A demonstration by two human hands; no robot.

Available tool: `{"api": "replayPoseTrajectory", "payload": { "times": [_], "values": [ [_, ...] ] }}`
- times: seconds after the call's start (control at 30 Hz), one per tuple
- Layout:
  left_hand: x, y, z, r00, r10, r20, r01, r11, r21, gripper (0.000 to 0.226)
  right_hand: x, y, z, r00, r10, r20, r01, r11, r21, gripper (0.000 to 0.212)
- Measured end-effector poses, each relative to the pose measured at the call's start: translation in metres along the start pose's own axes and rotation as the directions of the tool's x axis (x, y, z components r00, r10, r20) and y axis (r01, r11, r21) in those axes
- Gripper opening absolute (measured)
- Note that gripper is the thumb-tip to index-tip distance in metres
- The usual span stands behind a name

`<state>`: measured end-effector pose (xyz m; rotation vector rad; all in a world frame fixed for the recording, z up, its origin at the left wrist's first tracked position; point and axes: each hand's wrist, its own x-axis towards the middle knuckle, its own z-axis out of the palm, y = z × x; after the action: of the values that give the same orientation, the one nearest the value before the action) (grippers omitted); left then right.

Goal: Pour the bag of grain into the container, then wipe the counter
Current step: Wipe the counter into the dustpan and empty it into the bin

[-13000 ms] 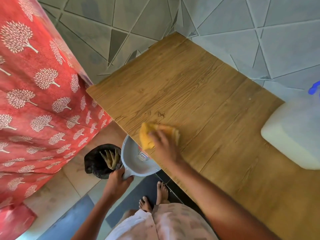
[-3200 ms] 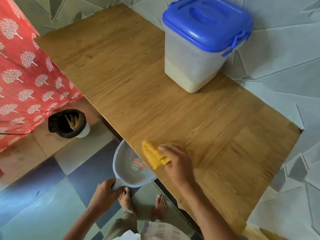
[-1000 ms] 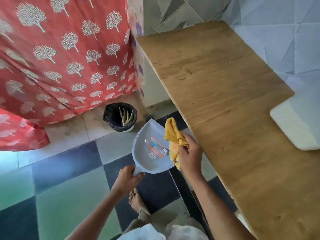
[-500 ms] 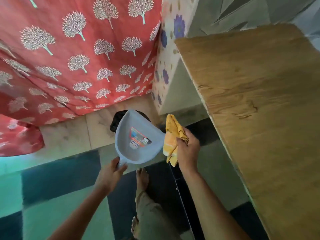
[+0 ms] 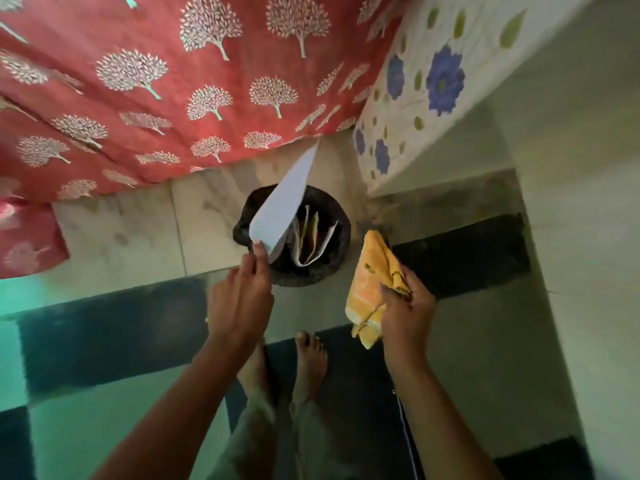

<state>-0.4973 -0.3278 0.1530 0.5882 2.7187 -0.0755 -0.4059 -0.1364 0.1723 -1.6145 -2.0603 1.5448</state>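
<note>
Checkered floor [image 5: 104,327] in dark and pale green tiles fills the lower view, with a red tree-print curtain [image 5: 156,81] hanging at the back and a flower-patterned wall [image 5: 415,98] at the right. No surface and no container show in this view.

On the pale tiles just below the curtain hem sits a small bin [image 5: 311,268] lined in black, with some folded wrappers standing inside it. The left hand [image 5: 239,299] grips the handle of a grey dustpan [image 5: 280,209], fingers curled round it, thumb on the near edge. The pan is tipped steeply on edge, so it reads as a narrow blade: its long axis runs from the hand up and away to the right, toward the curtain, and its middle lies right over the left half of the bin's mouth. Whether grain is falling cannot be told.

The right hand [image 5: 405,306] holds a bunched yellow cloth [image 5: 374,285], fingers closed on its upper folds, the rest hanging below. It sits to the right of the bin and apart from it, nearer the wall. Two bare feet stand between the arms, below the bin.

The bin lies straight ahead of the left hand, which is the nearer one. The emptying seems to turn on keeping the pan's open side above the bin's mouth, not past its left rim. After that, the cloth has to go back to the surface, somewhere to the right.
</note>
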Motion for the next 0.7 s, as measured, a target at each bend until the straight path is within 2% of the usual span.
{"api": "replayPoseTrajectory", "payload": {
  "times": [0.17, 0.53, 0.6, 0.7],
  "values": [
    [0.018, -0.004, 0.010, 0.994, -0.070, 0.079, 0.071, 0.997, -0.017, 0.064, 0.006, 0.013, 0.009, 1.000, -0.001, 0.000, 0.001, 0.999, -0.045, 0.042],
    [0.019, -0.021, 0.030, 0.997, -0.059, 0.051, 0.060, 0.998, -0.024, 0.060, 0.015, 0.004, 0.027, 0.995, 0.051, 0.088, -0.051, 0.999, -0.008, 0.040],
    [0.021, -0.023, 0.037, 0.999, -0.032, 0.024, 0.035, 0.993, -0.111, 0.052, 0.017, 0.004, 0.029, 0.994, 0.053, 0.101, -0.052, 0.999, -0.011, 0.040],
    [0.030, -0.032, 0.050, 0.999, -0.032, 0.006, 0.032, 0.915, -0.402, 0.036, 0.021, 0.006, 0.032, 0.994, 0.038, 0.101, -0.037, 0.999, -0.012, 0.043]
  ]
}}
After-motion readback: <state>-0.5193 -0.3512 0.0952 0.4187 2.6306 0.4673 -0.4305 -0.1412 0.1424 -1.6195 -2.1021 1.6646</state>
